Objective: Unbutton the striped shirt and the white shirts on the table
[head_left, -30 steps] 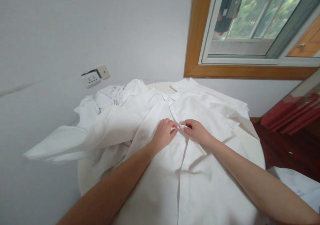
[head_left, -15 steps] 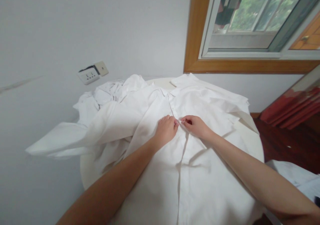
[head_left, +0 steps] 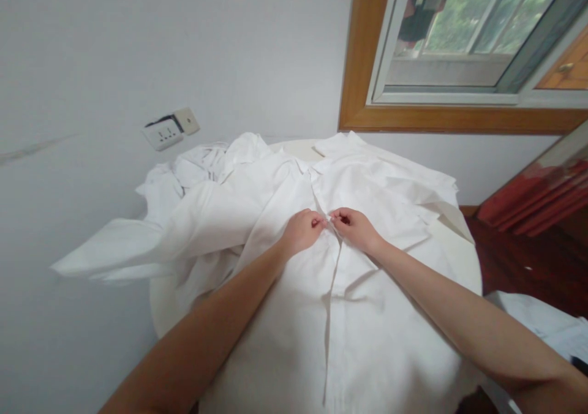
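Observation:
A white shirt (head_left: 376,316) lies front-up over a round white table (head_left: 452,242), its front opening running down the middle. My left hand (head_left: 301,230) pinches the left edge of the opening with curled fingers. My right hand (head_left: 356,227) pinches the right edge just opposite, and the fingertips of the two hands nearly touch. Whatever small part sits between the fingertips is too small to make out. One sleeve (head_left: 114,258) sticks out past the table's left side.
More crumpled white cloth (head_left: 197,172) is heaped at the table's back left. A wall socket (head_left: 163,133) sits on the grey wall behind. A wood-framed window (head_left: 459,52) is at upper right, with dark red floor (head_left: 528,261) and a red object (head_left: 542,199) to the right.
Both hands have stayed pinched at the shirt's front opening, shifting slightly up the cloth. The view has tilted a little.

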`<state>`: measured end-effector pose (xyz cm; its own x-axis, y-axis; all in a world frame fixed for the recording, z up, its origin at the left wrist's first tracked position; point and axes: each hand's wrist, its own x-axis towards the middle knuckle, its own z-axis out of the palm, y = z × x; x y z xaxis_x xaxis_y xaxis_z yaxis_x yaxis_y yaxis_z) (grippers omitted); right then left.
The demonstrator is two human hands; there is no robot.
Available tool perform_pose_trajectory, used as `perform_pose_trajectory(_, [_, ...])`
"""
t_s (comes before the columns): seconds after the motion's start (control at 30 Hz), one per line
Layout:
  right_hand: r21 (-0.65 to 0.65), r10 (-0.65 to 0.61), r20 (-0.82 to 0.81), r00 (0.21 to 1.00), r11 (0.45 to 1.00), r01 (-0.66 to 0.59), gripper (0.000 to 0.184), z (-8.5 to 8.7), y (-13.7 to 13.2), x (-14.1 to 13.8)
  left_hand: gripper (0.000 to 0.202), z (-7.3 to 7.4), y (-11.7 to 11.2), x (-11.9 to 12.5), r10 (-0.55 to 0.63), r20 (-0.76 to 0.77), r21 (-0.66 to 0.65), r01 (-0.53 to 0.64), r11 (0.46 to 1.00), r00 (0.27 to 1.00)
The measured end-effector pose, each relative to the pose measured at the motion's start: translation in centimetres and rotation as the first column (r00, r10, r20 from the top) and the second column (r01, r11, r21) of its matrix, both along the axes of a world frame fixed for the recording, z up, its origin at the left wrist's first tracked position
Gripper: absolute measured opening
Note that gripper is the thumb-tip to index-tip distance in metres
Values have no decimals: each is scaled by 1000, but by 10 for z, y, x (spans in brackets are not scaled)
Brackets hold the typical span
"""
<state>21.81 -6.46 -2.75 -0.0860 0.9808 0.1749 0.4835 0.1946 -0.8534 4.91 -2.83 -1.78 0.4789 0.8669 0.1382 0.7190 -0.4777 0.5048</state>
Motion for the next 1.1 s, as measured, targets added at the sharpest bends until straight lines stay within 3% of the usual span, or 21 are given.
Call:
perform_pose_trajectory(0.5, [-56, 122, 7, 992, 991, -122, 25, 6, -2, 6, 18, -1, 1, -1, -10, 4, 1, 10, 1000, 1000])
perform_pose_trajectory(0.6, [-130, 209, -110, 972, 966, -223, 24, 11, -2, 8, 23, -2, 0, 0, -10, -32, 16, 11, 1000, 999])
perform_pose_trajectory(0.7, [-249, 196, -281, 940, 930, -269, 21, 13, 1, 8, 24, -4, 0, 0, -5, -58, 43, 7, 999, 998])
perform_pose_trajectory(0.9, [-285, 93, -361, 928, 937, -205, 24, 10, 7, 1, 25, -8, 0, 0, 18, -110, 88, -8, 996, 994])
perform_pose_trajectory(1.1, [-262, 17, -252, 967, 961, -85, 10, 2, 6, -5, 29, -7, -1, 3, 60, -138, 108, -45, 993, 989])
